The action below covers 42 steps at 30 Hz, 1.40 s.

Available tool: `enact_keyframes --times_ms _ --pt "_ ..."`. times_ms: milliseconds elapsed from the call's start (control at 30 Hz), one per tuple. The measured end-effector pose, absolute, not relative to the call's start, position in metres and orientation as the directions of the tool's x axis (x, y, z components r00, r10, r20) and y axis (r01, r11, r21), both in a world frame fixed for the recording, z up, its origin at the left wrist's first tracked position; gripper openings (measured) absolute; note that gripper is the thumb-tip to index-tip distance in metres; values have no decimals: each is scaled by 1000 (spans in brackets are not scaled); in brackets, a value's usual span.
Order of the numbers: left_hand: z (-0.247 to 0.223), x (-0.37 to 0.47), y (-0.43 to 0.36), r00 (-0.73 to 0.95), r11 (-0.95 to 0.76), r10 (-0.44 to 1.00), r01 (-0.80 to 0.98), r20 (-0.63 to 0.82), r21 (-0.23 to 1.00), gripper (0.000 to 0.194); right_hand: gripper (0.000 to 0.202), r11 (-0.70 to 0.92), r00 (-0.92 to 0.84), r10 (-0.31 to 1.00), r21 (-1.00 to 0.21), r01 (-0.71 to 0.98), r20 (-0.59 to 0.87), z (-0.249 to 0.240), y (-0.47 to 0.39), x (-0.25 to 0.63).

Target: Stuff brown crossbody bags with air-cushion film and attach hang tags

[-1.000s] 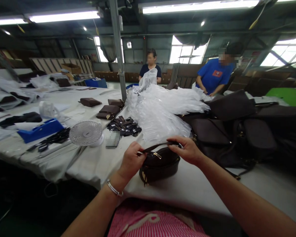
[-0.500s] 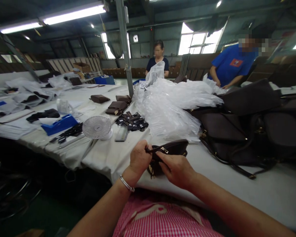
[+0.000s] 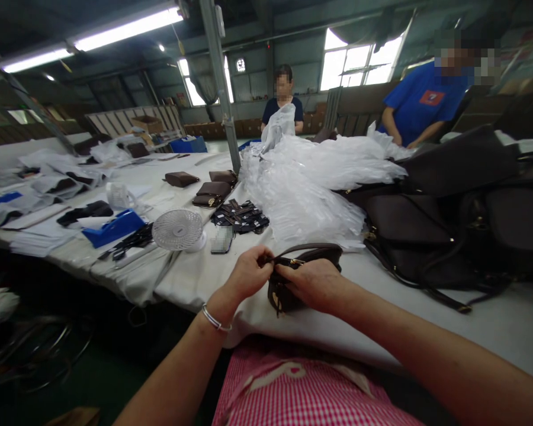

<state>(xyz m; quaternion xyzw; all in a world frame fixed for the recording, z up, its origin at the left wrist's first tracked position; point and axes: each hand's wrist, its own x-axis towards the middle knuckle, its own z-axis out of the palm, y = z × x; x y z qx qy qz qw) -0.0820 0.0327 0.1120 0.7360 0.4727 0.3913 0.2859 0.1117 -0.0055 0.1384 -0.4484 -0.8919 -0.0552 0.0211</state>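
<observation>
A small dark brown handbag (image 3: 286, 299) with gold-coloured fittings stands on the white-covered table near its front edge. My left hand (image 3: 252, 272) is closed at the bag's left end, pinching its edge near the strap; the exact spot is hidden by the fingers. Across the bag's near top side lies my right hand (image 3: 314, 284), its thumb and fingers gripping it beside the metal zip. The strap (image 3: 313, 246) arches over the top. Part of the bag's right side is hidden behind my right hand.
Clear plastic bags (image 3: 311, 195) are heaped behind the handbag. More dark bags (image 3: 404, 219) pile up on the right. Leftward are black tags (image 3: 242, 216), a small fan (image 3: 177, 229), brown pouches (image 3: 211, 194) and a blue tape dispenser (image 3: 115, 228). Two people work across the table.
My left hand has loosened and shifted slightly left at the bag's end. My right hand has moved further over the bag's top, and the strap now arches higher. The view has shifted slightly.
</observation>
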Motion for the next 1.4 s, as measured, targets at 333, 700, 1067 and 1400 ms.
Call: enact_keyframes --times_ms 333,700,1067,1400 --pt "115 -91 35 584 -622 749 458 314 635 36 32 575 -572 817 52 816 -73 160 7 103" --pt "97 -73 26 489 -658 742 405 458 634 49 40 582 -574 813 87 809 -102 159 12 104" --pt "87 -56 18 299 -534 843 371 446 760 57 37 663 -678 729 -149 734 -93 156 12 129" --pt "79 -50 18 197 -388 917 237 347 891 60 32 308 -216 923 -270 912 320 124 -3 154"
